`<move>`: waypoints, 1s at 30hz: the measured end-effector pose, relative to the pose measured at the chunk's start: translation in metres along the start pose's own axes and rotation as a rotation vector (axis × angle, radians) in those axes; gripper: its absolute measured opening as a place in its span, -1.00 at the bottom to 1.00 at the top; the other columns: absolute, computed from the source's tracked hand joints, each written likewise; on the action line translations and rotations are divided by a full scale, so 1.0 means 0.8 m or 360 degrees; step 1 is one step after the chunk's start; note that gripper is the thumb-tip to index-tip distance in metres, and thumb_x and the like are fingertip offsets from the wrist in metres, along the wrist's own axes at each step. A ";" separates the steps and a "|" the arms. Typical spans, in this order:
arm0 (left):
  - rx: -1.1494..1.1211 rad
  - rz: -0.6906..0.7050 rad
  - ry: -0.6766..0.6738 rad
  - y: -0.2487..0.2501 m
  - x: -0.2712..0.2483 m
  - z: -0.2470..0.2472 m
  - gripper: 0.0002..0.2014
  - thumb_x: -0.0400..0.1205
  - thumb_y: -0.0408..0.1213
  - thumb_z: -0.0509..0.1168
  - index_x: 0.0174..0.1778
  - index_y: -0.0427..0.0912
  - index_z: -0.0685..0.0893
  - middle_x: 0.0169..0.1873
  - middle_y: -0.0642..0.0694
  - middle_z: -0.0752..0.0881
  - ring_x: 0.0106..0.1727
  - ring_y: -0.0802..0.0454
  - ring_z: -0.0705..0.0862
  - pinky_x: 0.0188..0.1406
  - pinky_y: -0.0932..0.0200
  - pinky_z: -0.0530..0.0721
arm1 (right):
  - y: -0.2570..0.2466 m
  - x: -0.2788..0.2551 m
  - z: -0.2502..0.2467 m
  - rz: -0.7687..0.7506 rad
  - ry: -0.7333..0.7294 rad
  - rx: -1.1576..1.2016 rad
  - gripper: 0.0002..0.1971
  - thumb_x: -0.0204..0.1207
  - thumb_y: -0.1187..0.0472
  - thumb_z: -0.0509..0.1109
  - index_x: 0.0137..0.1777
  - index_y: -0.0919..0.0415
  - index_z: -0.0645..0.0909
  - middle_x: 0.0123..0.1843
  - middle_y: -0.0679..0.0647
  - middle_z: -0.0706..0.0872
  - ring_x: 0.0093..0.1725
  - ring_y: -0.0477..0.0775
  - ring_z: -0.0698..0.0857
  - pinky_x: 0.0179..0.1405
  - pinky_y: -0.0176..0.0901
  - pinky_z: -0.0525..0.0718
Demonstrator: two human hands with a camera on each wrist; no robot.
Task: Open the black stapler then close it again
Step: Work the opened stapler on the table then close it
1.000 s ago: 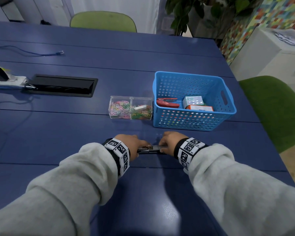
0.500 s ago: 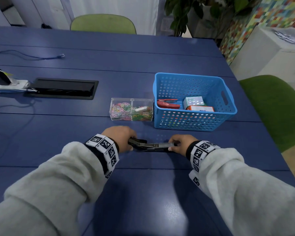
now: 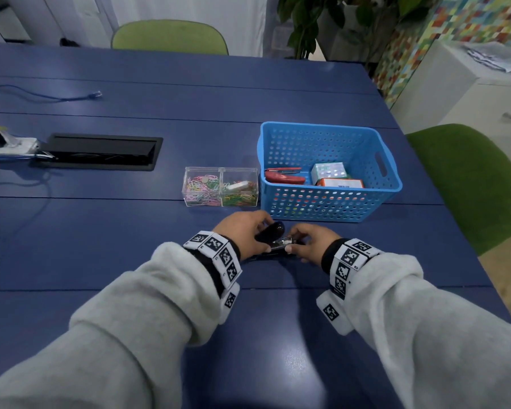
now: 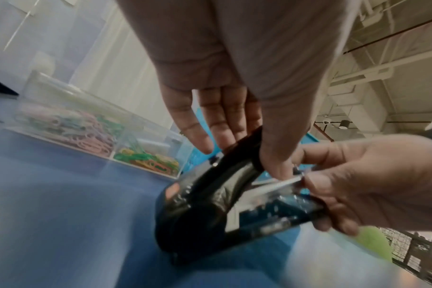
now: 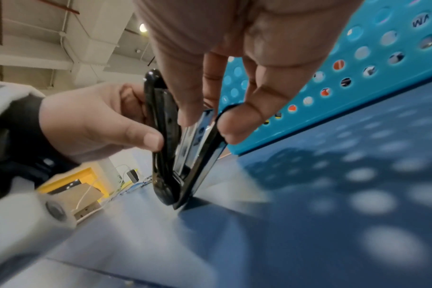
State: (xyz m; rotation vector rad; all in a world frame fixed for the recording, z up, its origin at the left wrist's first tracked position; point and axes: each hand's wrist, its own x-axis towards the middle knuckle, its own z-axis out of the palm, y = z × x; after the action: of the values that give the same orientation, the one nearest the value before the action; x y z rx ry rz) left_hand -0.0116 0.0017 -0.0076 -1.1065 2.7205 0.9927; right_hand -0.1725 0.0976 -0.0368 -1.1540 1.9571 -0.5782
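Blue table [image 3: 101,246], basket [image 3: 393,184] holding red stapler [image 3: 282,176], both hands gripping black stapler [image 3: 270,231].

blue perforated plastic basket [image 3: 331,202] stood on blue table [image 3: 130,231] | clear two-compartment clip box [image 3: 221,187] just left | black stapler [image 3: 273,231] in front

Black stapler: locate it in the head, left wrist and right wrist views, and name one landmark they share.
Head: the black stapler sits low of centre, between both hands, its top arm raised.
Left wrist: lower centre, open, gripped by the left hand and the right hand.
Right wrist: centre, standing open like a V on the table.
Shared landmark: the blue basket, just behind the stapler in every view.
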 end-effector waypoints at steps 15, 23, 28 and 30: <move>0.0082 0.0127 -0.0078 0.002 0.008 0.030 -0.43 0.37 -0.19 0.55 0.29 -0.08 0.56 0.22 -0.17 0.64 0.28 -0.13 0.54 0.27 0.03 0.52 | -0.003 -0.003 0.010 0.0071 0.0020 0.0270 -0.82 0.49 0.08 0.40 -0.34 -0.13 0.57 -0.25 0.04 0.62 -0.33 -0.03 0.65 -0.38 -0.31 0.70; -0.0069 -0.0086 -0.0276 -0.019 -0.005 0.022 -0.41 0.40 -0.08 0.53 0.34 0.01 0.50 0.22 -0.10 0.66 0.18 -0.04 0.63 0.21 0.12 0.55 | 0.001 -0.017 -0.006 0.0047 -0.0073 0.0774 -0.77 0.54 0.37 0.33 -0.28 0.07 0.61 -0.33 0.10 0.56 -0.38 0.02 0.60 -0.55 -0.36 0.70; -0.0041 -0.0007 -0.0238 -0.012 -0.012 0.012 -0.53 0.45 -0.15 0.49 0.27 0.04 0.57 -0.02 -0.02 0.67 0.01 -0.02 0.63 0.04 0.21 0.53 | -0.005 -0.027 -0.015 0.0079 -0.0129 0.0868 -0.74 0.60 0.38 0.23 -0.21 0.04 0.62 -0.26 0.13 0.58 -0.31 0.03 0.61 -0.48 -0.31 0.74; 0.0007 0.0039 -0.0205 -0.006 -0.014 0.005 -0.56 0.45 -0.15 0.49 0.24 0.04 0.59 -0.05 -0.02 0.67 -0.04 0.01 0.60 0.05 0.15 0.58 | -0.012 -0.034 -0.019 0.0057 -0.0169 0.0598 -0.75 0.59 0.32 0.27 -0.15 -0.07 0.63 -0.19 0.06 0.61 -0.24 -0.06 0.61 -0.25 -0.21 0.73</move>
State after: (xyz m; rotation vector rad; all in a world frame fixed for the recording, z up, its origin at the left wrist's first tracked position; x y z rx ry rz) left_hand -0.0007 0.0086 -0.0107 -0.9742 2.6390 1.0228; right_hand -0.1719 0.1165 -0.0108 -0.8933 1.6850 -0.8081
